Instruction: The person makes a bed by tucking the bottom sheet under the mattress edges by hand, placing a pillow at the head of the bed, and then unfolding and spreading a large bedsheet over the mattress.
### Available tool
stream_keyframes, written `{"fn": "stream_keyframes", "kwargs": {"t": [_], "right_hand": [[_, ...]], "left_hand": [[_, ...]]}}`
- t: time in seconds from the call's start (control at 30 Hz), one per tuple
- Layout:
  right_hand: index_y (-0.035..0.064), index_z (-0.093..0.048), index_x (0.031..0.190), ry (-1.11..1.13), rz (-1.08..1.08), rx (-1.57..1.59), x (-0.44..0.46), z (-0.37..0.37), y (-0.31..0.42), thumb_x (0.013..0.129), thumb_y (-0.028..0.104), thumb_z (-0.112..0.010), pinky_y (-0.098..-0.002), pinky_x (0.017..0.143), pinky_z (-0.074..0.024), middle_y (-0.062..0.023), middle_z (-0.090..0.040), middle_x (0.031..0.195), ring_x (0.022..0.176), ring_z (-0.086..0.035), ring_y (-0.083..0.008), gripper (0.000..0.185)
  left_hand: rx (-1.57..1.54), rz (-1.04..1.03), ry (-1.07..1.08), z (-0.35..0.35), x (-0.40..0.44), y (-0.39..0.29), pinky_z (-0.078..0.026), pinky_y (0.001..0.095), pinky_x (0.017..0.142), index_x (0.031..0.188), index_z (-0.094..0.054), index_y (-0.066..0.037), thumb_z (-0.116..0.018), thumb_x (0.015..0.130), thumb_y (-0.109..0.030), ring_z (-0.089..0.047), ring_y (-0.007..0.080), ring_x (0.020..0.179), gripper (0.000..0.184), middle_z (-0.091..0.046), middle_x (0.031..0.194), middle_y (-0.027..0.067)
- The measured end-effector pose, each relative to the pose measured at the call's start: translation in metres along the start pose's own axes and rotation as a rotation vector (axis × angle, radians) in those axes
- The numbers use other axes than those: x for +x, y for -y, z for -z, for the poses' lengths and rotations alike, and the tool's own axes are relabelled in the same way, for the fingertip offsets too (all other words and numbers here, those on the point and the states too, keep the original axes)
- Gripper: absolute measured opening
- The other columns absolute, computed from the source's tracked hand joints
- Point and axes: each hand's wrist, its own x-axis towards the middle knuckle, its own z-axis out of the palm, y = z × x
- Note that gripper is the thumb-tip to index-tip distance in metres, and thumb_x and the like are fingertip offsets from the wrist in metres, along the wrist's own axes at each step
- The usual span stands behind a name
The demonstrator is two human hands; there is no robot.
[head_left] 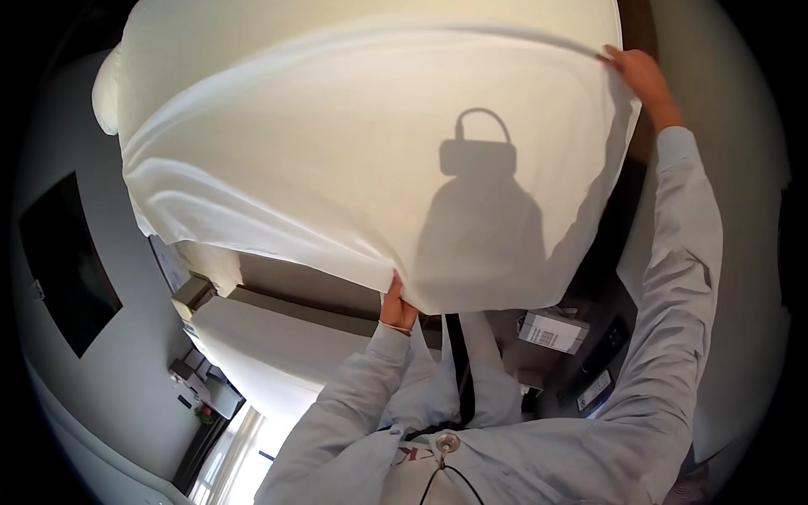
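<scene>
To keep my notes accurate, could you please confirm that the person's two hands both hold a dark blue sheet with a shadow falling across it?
Not quite: the sheet is whitish, not dark blue, as the head view shows. The left hand and right hand both hold it, and a shadow falls across it.

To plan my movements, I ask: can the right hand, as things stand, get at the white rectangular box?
Probably not right now: the right hand holds the white fabric sheet, far from the white rectangular box. The box looks uncovered, so letting go might help.
</scene>
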Motion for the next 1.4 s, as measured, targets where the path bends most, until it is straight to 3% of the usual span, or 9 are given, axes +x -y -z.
{"fn": "stream_keyframes", "kwargs": {"t": [0.3, 0.37, 0.5, 0.77, 0.9, 1.0, 1.1, 1.17, 1.4], "right_hand": [[0.0132, -0.043, 0.114, 0.031, -0.199, 0.115, -0.005, 0.004, -0.056, 0.076, 0.014, -0.062, -0.0421, 0.078, -0.0436, -0.0166, -0.055, 0.097, 0.091, -0.054, -0.0344, 0.043], [0.0075, -0.05, 0.106, -0.117, -0.366, 0.525, -0.025, -0.022, -0.029, 0.078, 0.015, -0.058, -0.0402, 0.072, -0.0452, -0.0186, -0.058, 0.091, 0.082, -0.057, -0.0331, 0.03], [-0.0001, -0.047, 0.115, -0.279, -0.527, 0.506, -0.14, -0.149, 0.029, 0.087, 0.026, -0.047, -0.042, 0.09, -0.0375, -0.0245, -0.051, 0.11, 0.104, -0.048, -0.0377, 0.038], [0.0075, -0.046, 0.122, 0.343, -1.771, 1.56, -0.353, -0.142, 0.16, 0.086, 0.055, -0.038, -0.0367, 0.089, -0.039, -0.0171, -0.051, 0.118, 0.109, -0.049, -0.025, 0.061], [0.0102, -0.054, 0.114, 0.499, -2.134, 1.553, -0.399, -0.171, 0.174, 0.084, 0.058, -0.039, -0.0371, 0.075, -0.0464, -0.0122, -0.059, 0.103, 0.093, -0.057, -0.0206, 0.058], [0.012, -0.061, 0.095, 0.037, -2.05, 1.899, -0.407, -0.202, 0.166, 0.083, 0.049, -0.05, -0.0338, 0.056, -0.0473, -0.0064, -0.062, 0.081, 0.069, -0.058, -0.0159, 0.041], [0.0125, -0.049, 0.061, -0.246, -1.643, 1.401, -0.429, -0.236, 0.13, 0.08, 0.025, -0.064, -0.0278, 0.039, -0.0373, -0.0013, -0.055, 0.06, 0.05, -0.051, -0.0121, 0.027], [0.0061, -0.047, 0.067, -0.622, -1.832, 1.277, -0.428, -0.201, 0.128, 0.081, 0.022, -0.062, -0.0311, 0.04, -0.047, -0.0062, -0.054, 0.06, 0.045, -0.051, -0.0145, 0.026], [0.0048, -0.049, 0.091, -0.536, -1.637, 0.905, -0.477, -0.216, 0.143, 0.08, 0.019, -0.062, -0.0371, 0.047, -0.0533, -0.0104, -0.056, 0.07, 0.054, -0.057, -0.0194, 0.023]], "left_hand": [[0.11, 0.079, -0.295, 0.056, 0.051, 0.056, -0.049, 0.0295, 0.071, 0.089, -0.052, -0.012, -0.058, 0.084, -0.012, -0.057, 0.017, 0.083, 0.008, -0.057, 0.087, 0.0019], [0.035, 0.054, 0.154, 0.098, 0.065, 0.06, -0.048, 0.0302, 0.071, 0.082, -0.05, -0.013, -0.057, 0.085, -0.018, -0.056, 0.0176, 0.082, 0.01, -0.055, 0.083, 0.0017], [0.046, 0.09, -0.348, 0.068, 0.055, 0.041, -0.047, 0.0292, 0.076, 0.094, -0.054, -0.013, -0.058, 0.083, -0.035, -0.054, 0.0165, 0.087, 0.025, -0.055, 0.089, 0.0009], [0.047, -0.048, -0.399, 0.054, 0.061, 0.01, -0.042, 0.03, 0.086, 0.109, -0.052, -0.01, -0.065, 0.075, -0.044, -0.051, 0.0155, 0.098, 0.05, -0.054, 0.104, 0.001], [0.134, -0.04, -0.335, 0.055, 0.059, 0.008, -0.042, 0.0281, 0.085, 0.111, -0.052, -0.011, -0.063, 0.077, -0.046, -0.053, 0.0147, 0.095, 0.05, -0.057, 0.101, 0.0009], [0.159, -0.033, -0.321, 0.059, 0.063, 0.008, -0.043, 0.0281, 0.085, 0.112, -0.051, -0.011, -0.062, 0.078, -0.045, -0.052, 0.0145, 0.098, 0.049, -0.056, 0.107, 0.0012], [0.196, 0.001, -0.309, 0.074, 0.066, 0.007, -0.043, 0.0281, 0.085, 0.113, -0.05, -0.011, -0.061, 0.079, -0.044, -0.052, 0.0145, 0.101, 0.048, -0.055, 0.111, 0.0016], [0.219, 0.007, -0.256, 0.078, 0.067, 0.007, -0.041, 0.0296, 0.091, 0.113, -0.051, -0.01, -0.062, 0.079, -0.041, -0.049, 0.0162, 0.106, 0.048, -0.052, 0.114, 0.0016], [0.387, 0.049, -0.213, 0.104, 0.074, 0.004, -0.046, 0.0315, 0.078, 0.104, -0.054, -0.007, -0.059, 0.083, -0.035, -0.057, 0.0172, 0.09, 0.036, -0.06, 0.1, 0.0051]]}}
